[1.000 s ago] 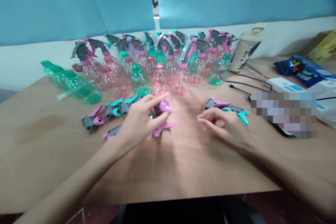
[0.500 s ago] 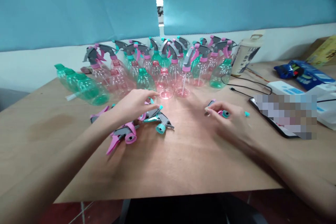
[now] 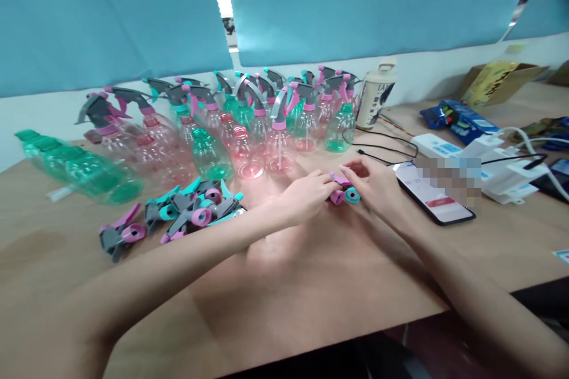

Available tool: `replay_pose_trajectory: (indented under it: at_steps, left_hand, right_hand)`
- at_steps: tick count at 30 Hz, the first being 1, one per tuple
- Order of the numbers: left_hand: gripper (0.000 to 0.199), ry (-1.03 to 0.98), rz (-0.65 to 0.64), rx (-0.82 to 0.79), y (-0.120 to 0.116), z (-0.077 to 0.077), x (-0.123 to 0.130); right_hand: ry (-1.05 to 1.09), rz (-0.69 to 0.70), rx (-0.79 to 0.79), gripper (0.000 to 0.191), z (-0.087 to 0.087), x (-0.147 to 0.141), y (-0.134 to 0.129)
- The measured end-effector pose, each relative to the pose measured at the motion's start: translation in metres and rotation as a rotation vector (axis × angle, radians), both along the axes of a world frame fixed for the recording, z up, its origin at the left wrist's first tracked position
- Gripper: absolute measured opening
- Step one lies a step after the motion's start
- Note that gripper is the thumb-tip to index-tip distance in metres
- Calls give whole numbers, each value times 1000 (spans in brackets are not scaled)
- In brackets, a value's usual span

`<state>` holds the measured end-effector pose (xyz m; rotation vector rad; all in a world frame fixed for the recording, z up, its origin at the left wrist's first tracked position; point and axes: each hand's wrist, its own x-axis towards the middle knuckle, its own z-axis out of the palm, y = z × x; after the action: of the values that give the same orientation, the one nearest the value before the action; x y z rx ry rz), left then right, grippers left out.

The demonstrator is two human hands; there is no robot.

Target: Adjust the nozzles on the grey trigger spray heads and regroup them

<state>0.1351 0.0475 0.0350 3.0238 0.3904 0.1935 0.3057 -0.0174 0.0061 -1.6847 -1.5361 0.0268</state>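
Observation:
My left hand (image 3: 311, 194) reaches across the table, its fingers closed at a grey-and-pink trigger spray head (image 3: 336, 196). Close against it, my right hand (image 3: 376, 186) has thumb and fingers curled round a spray head with a teal collar (image 3: 352, 194). Part of both spray heads is hidden by the fingers. Left of my hands lies a heap of loose spray heads (image 3: 201, 217) in grey, pink and teal, partly behind my left forearm. One more pink spray head (image 3: 133, 233) lies at that heap's left end.
Behind stand several pink and green bottles, some capped with spray heads, such as a pink bottle (image 3: 278, 154). Green bottles (image 3: 100, 174) lie in a row at far left. On the right are a phone (image 3: 438, 195), a power strip (image 3: 507, 174), cables and a tumbler (image 3: 376, 95).
My left hand has moved right, from the heap to the spray heads beside my right hand. The view has turned to the right, and both hands are now close together.

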Motion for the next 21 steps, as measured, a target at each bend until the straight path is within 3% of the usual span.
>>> replay_pose_trajectory:
  at_steps: [4, 7, 13, 17, 21]
  left_hand:
    - [20, 29, -62, 18, 3, -10, 20]
    - [16, 34, -33, 10, 6, -11, 15]
    - [16, -71, 130, -91, -4, -10, -29]
    - [26, -215, 270, -176, -30, -10, -61]
    - [25, -479, 418, -377, -58, -13, -82]
  right_hand:
    - [-85, -48, -26, 27, -6, 0, 3]
    - [-144, -62, -27, 31, -13, 0, 4]
    - [-224, -16, -90, 43, -26, -8, 1]
    - [-259, 70, -126, 45, -30, -14, -1]
    - [-268, 207, -129, 37, -25, -25, -3]
